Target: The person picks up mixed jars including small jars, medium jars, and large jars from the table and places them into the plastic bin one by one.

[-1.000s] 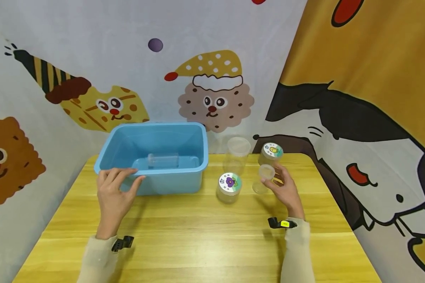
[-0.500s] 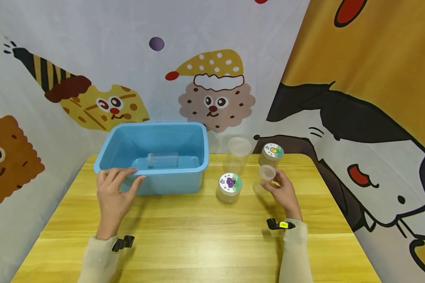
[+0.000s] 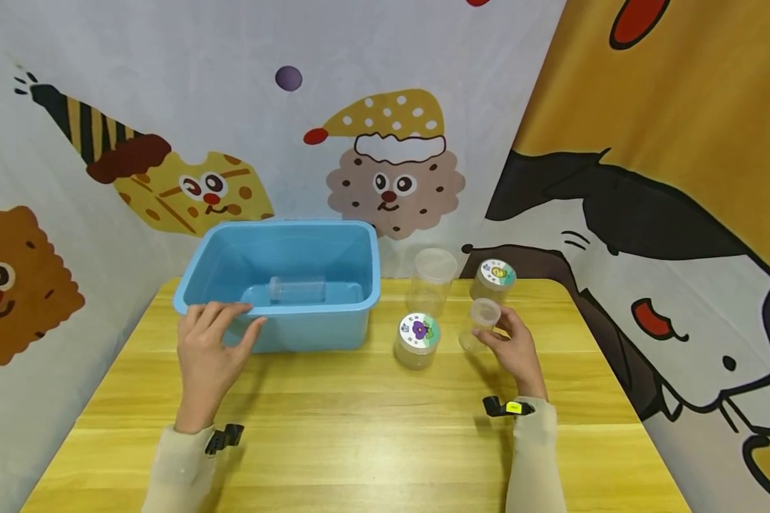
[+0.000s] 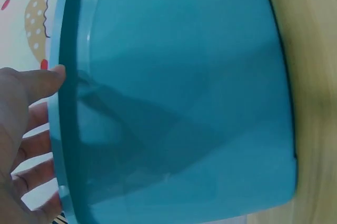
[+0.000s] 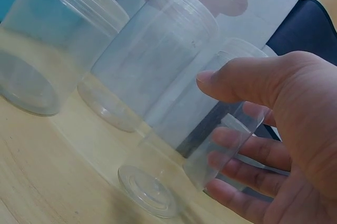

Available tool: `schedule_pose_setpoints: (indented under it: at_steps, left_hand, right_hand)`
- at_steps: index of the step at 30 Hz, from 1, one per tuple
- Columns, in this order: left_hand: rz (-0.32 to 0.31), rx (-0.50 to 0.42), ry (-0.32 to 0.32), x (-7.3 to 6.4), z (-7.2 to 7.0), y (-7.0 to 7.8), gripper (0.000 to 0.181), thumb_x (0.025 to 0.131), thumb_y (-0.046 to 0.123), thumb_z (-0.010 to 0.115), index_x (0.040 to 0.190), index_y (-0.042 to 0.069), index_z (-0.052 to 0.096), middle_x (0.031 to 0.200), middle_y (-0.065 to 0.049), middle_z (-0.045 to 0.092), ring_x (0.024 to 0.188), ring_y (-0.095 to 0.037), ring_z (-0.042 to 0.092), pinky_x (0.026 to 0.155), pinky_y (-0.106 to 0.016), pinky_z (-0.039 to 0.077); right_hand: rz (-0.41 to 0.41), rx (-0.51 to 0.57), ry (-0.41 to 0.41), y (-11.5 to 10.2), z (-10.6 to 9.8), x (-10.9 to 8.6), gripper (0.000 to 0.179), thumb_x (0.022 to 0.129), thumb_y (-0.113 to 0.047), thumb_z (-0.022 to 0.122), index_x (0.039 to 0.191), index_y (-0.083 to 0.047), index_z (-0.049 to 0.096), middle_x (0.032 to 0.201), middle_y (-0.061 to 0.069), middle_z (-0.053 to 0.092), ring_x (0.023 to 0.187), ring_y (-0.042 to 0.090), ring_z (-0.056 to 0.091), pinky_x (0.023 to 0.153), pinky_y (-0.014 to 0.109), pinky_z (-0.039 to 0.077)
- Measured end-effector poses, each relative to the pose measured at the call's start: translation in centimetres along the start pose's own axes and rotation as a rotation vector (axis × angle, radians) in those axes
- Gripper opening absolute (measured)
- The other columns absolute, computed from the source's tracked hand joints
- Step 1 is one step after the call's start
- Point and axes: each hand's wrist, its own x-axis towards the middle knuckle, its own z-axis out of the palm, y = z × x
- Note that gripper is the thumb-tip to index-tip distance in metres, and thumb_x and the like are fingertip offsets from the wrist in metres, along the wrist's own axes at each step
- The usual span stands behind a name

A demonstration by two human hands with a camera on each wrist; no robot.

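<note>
My left hand [image 3: 210,356] holds the near rim of a blue plastic tub [image 3: 314,331], toward its left end. In the left wrist view, the thumb [image 4: 50,83] lies over the rim and the other fingers are on its far side. A clear plastic cylinder [image 3: 297,289] lies on its side in the tub. My right hand [image 3: 516,353] holds a narrow clear plastic jar [image 3: 485,313] that stands upright on the table. In the right wrist view, its thumb [image 5: 231,79] is on the near side, with fingers [image 5: 253,153] showing behind the clear wall.
A jar with a purple flower lid [image 3: 418,342] stands between the tub and the narrow jar. Behind it is a taller clear jar [image 3: 431,285]. Another jar, with a yellow picture lid [image 3: 494,279], is at the back right. A cartoon curtain [image 3: 385,64] hangs behind the wooden table [image 3: 359,442].
My right hand has shifted slightly left, and its thumb sits lower against the narrow jar. The left hand and the tub look the same.
</note>
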Motion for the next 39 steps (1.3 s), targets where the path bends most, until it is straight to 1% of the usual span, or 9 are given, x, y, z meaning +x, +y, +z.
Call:
schedule_pose_setpoints:
  at_steps: [4, 9, 13, 16, 18, 27, 31, 36, 39]
  left_hand:
    - [0.009, 0.042, -0.015, 0.3, -0.2, 0.2, 0.034, 0.076, 0.022, 0.090, 0.103, 0.006, 0.078, 0.089, -0.014, 0.069, 0.079, -0.035, 0.048, 0.074, -0.048, 0.035]
    - [0.009, 0.101, -0.037, 0.5, -0.4, 0.4, 0.036, 0.073, 0.024, 0.091, 0.101, 0.006, 0.078, 0.087, -0.014, 0.068, 0.079, -0.035, 0.050, 0.073, -0.050, 0.039]
    - [0.008, 0.118, -0.037, 0.6, -0.6, 0.5, 0.035, 0.074, 0.025, 0.091, 0.100, 0.007, 0.078, 0.085, -0.013, 0.067, 0.077, -0.035, 0.051, 0.072, -0.051, 0.041]
    - [0.011, 0.119, -0.040, 0.7, -0.6, 0.5, 0.035, 0.074, 0.026, 0.091, 0.099, 0.006, 0.078, 0.084, -0.013, 0.066, 0.076, -0.034, 0.050, 0.071, -0.051, 0.041]
    - [0.011, 0.116, -0.044, 0.7, -0.7, 0.4, 0.034, 0.073, 0.026, 0.091, 0.098, 0.006, 0.078, 0.083, -0.013, 0.067, 0.075, -0.034, 0.050, 0.070, -0.050, 0.041]
    - [0.006, 0.119, -0.057, 0.9, -0.8, 0.1, 0.032, 0.073, 0.027, 0.092, 0.096, 0.009, 0.079, 0.083, -0.012, 0.069, 0.075, -0.033, 0.051, 0.069, -0.048, 0.042]
    - [0.005, 0.112, -0.056, 0.9, -0.7, 0.0, 0.032, 0.073, 0.027, 0.092, 0.096, 0.009, 0.080, 0.083, -0.012, 0.069, 0.075, -0.033, 0.050, 0.069, -0.048, 0.041]
    - [0.000, 0.102, -0.049, 0.9, -0.8, 0.0, 0.032, 0.073, 0.026, 0.092, 0.096, 0.008, 0.080, 0.083, -0.013, 0.069, 0.074, -0.033, 0.049, 0.070, -0.048, 0.041]
    - [0.001, 0.097, -0.044, 0.9, -0.8, 0.1, 0.032, 0.073, 0.027, 0.092, 0.096, 0.008, 0.080, 0.082, -0.013, 0.069, 0.074, -0.033, 0.049, 0.070, -0.048, 0.041]
  right_hand:
    - [-0.003, -0.002, 0.009, 0.1, 0.0, 0.1, 0.070, 0.090, -0.033, 0.081, 0.151, -0.019, 0.048, 0.144, 0.010, 0.060, 0.129, 0.022, 0.055, 0.093, 0.010, 0.050]
    - [-0.015, -0.002, 0.026, -0.2, 0.0, 0.0, 0.070, 0.089, -0.034, 0.082, 0.149, -0.020, 0.050, 0.142, 0.009, 0.062, 0.125, 0.018, 0.057, 0.095, 0.015, 0.053]
    - [-0.032, -0.017, 0.033, -0.7, 0.0, 0.0, 0.070, 0.090, -0.032, 0.081, 0.150, -0.018, 0.049, 0.143, 0.011, 0.061, 0.124, 0.017, 0.057, 0.103, 0.032, 0.054]
    - [-0.030, -0.013, 0.040, -1.2, 0.1, 0.0, 0.068, 0.090, -0.031, 0.081, 0.149, -0.017, 0.050, 0.143, 0.013, 0.061, 0.125, 0.020, 0.056, 0.107, 0.045, 0.052]
    - [-0.025, -0.010, 0.045, -1.5, 0.2, 0.0, 0.067, 0.090, -0.030, 0.082, 0.148, -0.017, 0.051, 0.142, 0.012, 0.061, 0.127, 0.022, 0.056, 0.109, 0.049, 0.050]
    - [-0.044, -0.033, 0.063, -3.3, 0.4, -0.5, 0.068, 0.091, -0.024, 0.081, 0.150, -0.017, 0.049, 0.145, 0.011, 0.060, 0.130, 0.025, 0.055, 0.110, 0.051, 0.048]
    - [-0.073, -0.040, 0.074, -4.3, 0.5, -0.5, 0.066, 0.090, -0.025, 0.082, 0.148, -0.019, 0.052, 0.143, 0.012, 0.061, 0.129, 0.027, 0.057, 0.110, 0.052, 0.049]
    - [-0.125, -0.094, 0.067, -6.1, 0.9, -0.4, 0.066, 0.089, -0.029, 0.082, 0.147, -0.023, 0.053, 0.140, 0.009, 0.062, 0.126, 0.027, 0.058, 0.108, 0.053, 0.050]
    - [-0.156, -0.114, 0.054, -7.2, 1.1, -0.4, 0.066, 0.089, -0.027, 0.082, 0.148, -0.022, 0.052, 0.137, 0.010, 0.063, 0.124, 0.027, 0.059, 0.107, 0.054, 0.051]
